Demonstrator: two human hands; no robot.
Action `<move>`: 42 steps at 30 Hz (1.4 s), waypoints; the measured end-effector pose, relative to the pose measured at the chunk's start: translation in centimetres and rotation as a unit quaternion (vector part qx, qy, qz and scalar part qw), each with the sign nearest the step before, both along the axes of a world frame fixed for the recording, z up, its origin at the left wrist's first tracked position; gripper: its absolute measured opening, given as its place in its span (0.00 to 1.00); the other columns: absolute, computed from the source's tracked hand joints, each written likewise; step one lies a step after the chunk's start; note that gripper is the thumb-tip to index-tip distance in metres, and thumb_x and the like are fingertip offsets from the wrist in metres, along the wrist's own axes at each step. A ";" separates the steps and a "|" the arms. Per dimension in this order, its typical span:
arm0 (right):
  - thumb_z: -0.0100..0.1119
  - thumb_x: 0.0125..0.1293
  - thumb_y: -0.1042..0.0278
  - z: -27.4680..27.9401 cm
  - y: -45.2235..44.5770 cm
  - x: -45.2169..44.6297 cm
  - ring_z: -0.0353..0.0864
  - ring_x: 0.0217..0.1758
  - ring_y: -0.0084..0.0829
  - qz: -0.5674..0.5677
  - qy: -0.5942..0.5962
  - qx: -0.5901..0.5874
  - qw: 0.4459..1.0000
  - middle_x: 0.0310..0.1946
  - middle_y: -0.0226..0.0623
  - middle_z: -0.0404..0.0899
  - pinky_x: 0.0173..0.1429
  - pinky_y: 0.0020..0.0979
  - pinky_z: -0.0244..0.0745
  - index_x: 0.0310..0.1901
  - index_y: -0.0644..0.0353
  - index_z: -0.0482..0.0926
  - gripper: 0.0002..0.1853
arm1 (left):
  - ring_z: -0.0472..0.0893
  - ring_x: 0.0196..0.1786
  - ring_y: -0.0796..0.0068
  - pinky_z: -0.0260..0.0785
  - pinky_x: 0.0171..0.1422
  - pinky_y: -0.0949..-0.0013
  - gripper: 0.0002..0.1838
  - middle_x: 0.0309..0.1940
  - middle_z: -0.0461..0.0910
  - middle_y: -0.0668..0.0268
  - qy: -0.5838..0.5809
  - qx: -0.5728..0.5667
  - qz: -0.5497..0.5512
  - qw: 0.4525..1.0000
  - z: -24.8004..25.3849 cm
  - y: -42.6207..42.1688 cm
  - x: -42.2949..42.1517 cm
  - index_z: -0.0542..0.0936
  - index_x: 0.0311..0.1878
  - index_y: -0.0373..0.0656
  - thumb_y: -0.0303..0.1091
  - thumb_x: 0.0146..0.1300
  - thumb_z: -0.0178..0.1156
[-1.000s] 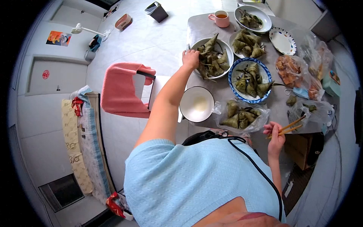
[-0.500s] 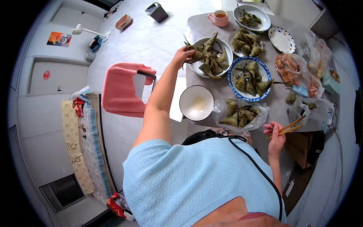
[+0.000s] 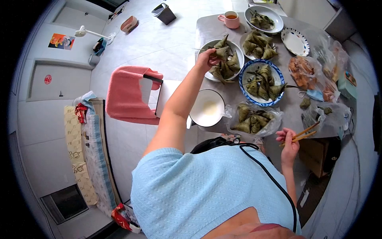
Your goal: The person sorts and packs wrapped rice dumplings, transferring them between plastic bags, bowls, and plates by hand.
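My left hand is over the near-left side of a white bowl of leaf-wrapped rice dumplings. Its fingers are closed at the edge of one rice dumpling; the exact grip is partly hidden. My right hand holds a pair of wooden chopsticks out to the right, beyond the table's front edge. Close to my left forearm is a white pan with a little pale liquid inside. More dumplings fill a blue-rimmed bowl and a clear plastic bag in front of me.
At the back are a pink mug, a white bowl of dumplings and a spotted-rim plate. Plastic bags of food lie to the right. A chair with a pink cover stands left of the table.
My left hand has moved right, from the bowl's left rim inward over the dumplings. The dumpling it held at the rim is now within the bowl area. My right hand stays nearly still.
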State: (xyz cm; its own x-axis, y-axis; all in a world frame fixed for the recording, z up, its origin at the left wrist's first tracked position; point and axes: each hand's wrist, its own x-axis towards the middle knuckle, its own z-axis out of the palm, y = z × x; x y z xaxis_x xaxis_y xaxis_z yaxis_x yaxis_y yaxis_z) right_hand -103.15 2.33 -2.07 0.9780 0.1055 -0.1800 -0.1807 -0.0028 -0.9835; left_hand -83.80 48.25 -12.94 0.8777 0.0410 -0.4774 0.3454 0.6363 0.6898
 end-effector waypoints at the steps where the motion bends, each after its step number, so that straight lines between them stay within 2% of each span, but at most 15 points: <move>1: 0.41 0.75 0.62 0.0 0.0 0.0 0.76 0.33 0.21 -0.001 -0.002 -0.002 1.000 0.37 0.39 0.80 0.42 0.23 0.72 0.49 0.65 0.73 0.15 | 0.78 0.25 0.69 0.76 0.27 0.71 0.09 0.29 0.78 0.58 -0.001 -0.001 -0.002 1.000 -0.3 -0.7 0.4 0.73 0.37 0.39 0.35 0.63 0.56; 3: 0.42 0.75 0.62 0.0 -0.1 -0.1 0.76 0.33 0.21 -0.005 -0.001 -0.002 1.000 0.37 0.39 0.80 0.41 0.23 0.71 0.49 0.65 0.73 0.16 | 0.79 0.28 0.65 0.79 0.31 0.68 0.06 0.33 0.77 0.56 -0.023 -0.005 0.049 0.999 -0.9 -2.2 0.8 0.70 0.39 0.39 0.25 0.60 0.56; 6: 0.42 0.75 0.61 -0.1 -0.1 -0.2 0.76 0.33 0.20 -0.009 0.000 -0.003 1.000 0.37 0.39 0.81 0.41 0.22 0.71 0.49 0.66 0.73 0.16 | 0.79 0.32 0.59 0.82 0.38 0.60 0.11 0.36 0.74 0.55 -0.014 0.012 0.116 0.993 -1.5 -3.8 1.3 0.68 0.42 0.39 0.16 0.58 0.53; 11: 0.42 0.75 0.61 -0.1 -0.2 -0.3 0.76 0.33 0.20 -0.010 0.003 -0.007 1.000 0.37 0.38 0.81 0.41 0.22 0.71 0.49 0.66 0.73 0.16 | 0.78 0.36 0.59 0.83 0.43 0.53 0.10 0.38 0.73 0.56 -0.004 0.029 0.117 0.993 -1.4 -4.4 1.0 0.69 0.43 0.40 0.17 0.59 0.53; 18: 0.41 0.75 0.61 -0.4 0.1 0.1 0.76 0.32 0.20 -0.005 0.004 0.002 1.000 0.37 0.38 0.81 0.40 0.22 0.71 0.49 0.65 0.73 0.16 | 0.78 0.33 0.66 0.83 0.37 0.58 0.09 0.35 0.74 0.61 0.055 0.045 0.058 0.996 -0.4 -4.3 -0.5 0.71 0.44 0.39 0.24 0.61 0.57; 20: 0.41 0.75 0.61 -0.4 0.2 0.3 0.76 0.32 0.20 -0.002 0.003 0.007 1.000 0.36 0.38 0.81 0.40 0.22 0.71 0.49 0.65 0.73 0.16 | 0.78 0.31 0.70 0.82 0.34 0.61 0.13 0.34 0.75 0.64 0.075 0.211 0.024 0.974 -0.2 -4.5 -1.0 0.72 0.45 0.39 0.30 0.60 0.62; 22: 0.41 0.75 0.61 -0.3 0.4 0.5 0.76 0.32 0.20 -0.002 0.004 -0.002 1.000 0.36 0.38 0.81 0.40 0.22 0.71 0.49 0.65 0.73 0.16 | 0.77 0.34 0.73 0.82 0.35 0.63 0.17 0.35 0.75 0.66 0.087 0.237 0.018 0.967 -0.9 -3.9 -1.1 0.73 0.47 0.39 0.33 0.57 0.65; 24: 0.41 0.75 0.61 -0.1 0.5 0.5 0.76 0.32 0.20 -0.002 0.003 -0.002 1.000 0.36 0.38 0.81 0.40 0.22 0.71 0.49 0.65 0.73 0.16 | 0.76 0.38 0.73 0.80 0.36 0.65 0.20 0.38 0.75 0.65 0.099 0.304 0.009 0.948 -0.9 -3.2 -1.4 0.73 0.49 0.38 0.34 0.57 0.66; 27: 0.41 0.75 0.61 -0.4 0.3 0.5 0.76 0.32 0.20 -0.001 0.003 0.000 1.000 0.36 0.38 0.81 0.40 0.22 0.72 0.49 0.65 0.73 0.16 | 0.75 0.44 0.70 0.79 0.37 0.67 0.25 0.45 0.74 0.64 0.100 0.250 -0.090 0.959 0.6 -1.2 -2.5 0.71 0.54 0.38 0.34 0.55 0.68; 30: 0.41 0.75 0.63 -0.6 0.2 0.5 0.76 0.33 0.21 -0.002 0.003 0.009 1.000 0.36 0.38 0.80 0.40 0.23 0.72 0.49 0.66 0.73 0.15 | 0.73 0.47 0.69 0.77 0.38 0.69 0.27 0.48 0.72 0.63 0.127 0.226 -0.007 0.966 3.5 -0.8 -4.1 0.69 0.58 0.39 0.34 0.56 0.66; 31: 0.41 0.75 0.64 -0.7 0.2 0.5 0.77 0.33 0.21 -0.003 0.004 0.017 1.000 0.36 0.38 0.80 0.40 0.23 0.73 0.48 0.66 0.74 0.15 | 0.70 0.57 0.62 0.77 0.51 0.61 0.28 0.60 0.65 0.53 0.125 0.260 -0.010 0.957 5.3 -0.9 -4.6 0.65 0.61 0.33 0.36 0.62 0.61; 32: 0.41 0.75 0.64 -0.8 0.2 0.5 0.77 0.33 0.21 -0.002 0.004 0.018 1.000 0.36 0.38 0.80 0.40 0.23 0.73 0.48 0.66 0.74 0.15 | 0.70 0.57 0.62 0.77 0.51 0.61 0.28 0.60 0.65 0.53 0.125 0.261 -0.009 0.957 6.6 -1.2 -5.1 0.65 0.61 0.33 0.36 0.62 0.61; 36: 0.41 0.75 0.64 -1.0 0.3 0.7 0.76 0.34 0.21 0.006 0.006 0.026 1.000 0.37 0.38 0.80 0.40 0.23 0.73 0.49 0.66 0.74 0.14 | 0.71 0.59 0.60 0.78 0.50 0.62 0.28 0.61 0.65 0.52 -0.001 0.358 0.055 0.932 12.8 -3.7 -7.1 0.61 0.64 0.33 0.26 0.62 0.56; 39: 0.41 0.75 0.63 -0.5 0.8 1.0 0.76 0.33 0.21 0.014 0.005 0.015 1.000 0.37 0.38 0.80 0.40 0.23 0.72 0.49 0.66 0.73 0.15 | 0.70 0.63 0.57 0.79 0.51 0.62 0.27 0.62 0.65 0.50 -0.206 0.196 0.004 0.959 18.3 -6.9 -9.1 0.61 0.64 0.34 0.22 0.62 0.53; 42: 0.42 0.75 0.64 0.7 1.6 1.1 0.76 0.33 0.21 0.013 0.019 -0.001 1.000 0.36 0.38 0.80 0.41 0.23 0.72 0.48 0.66 0.74 0.15 | 0.68 0.65 0.52 0.82 0.49 0.63 0.26 0.66 0.60 0.46 -0.339 0.030 -0.091 0.936 25.8 -12.1 -11.9 0.61 0.65 0.37 0.23 0.64 0.52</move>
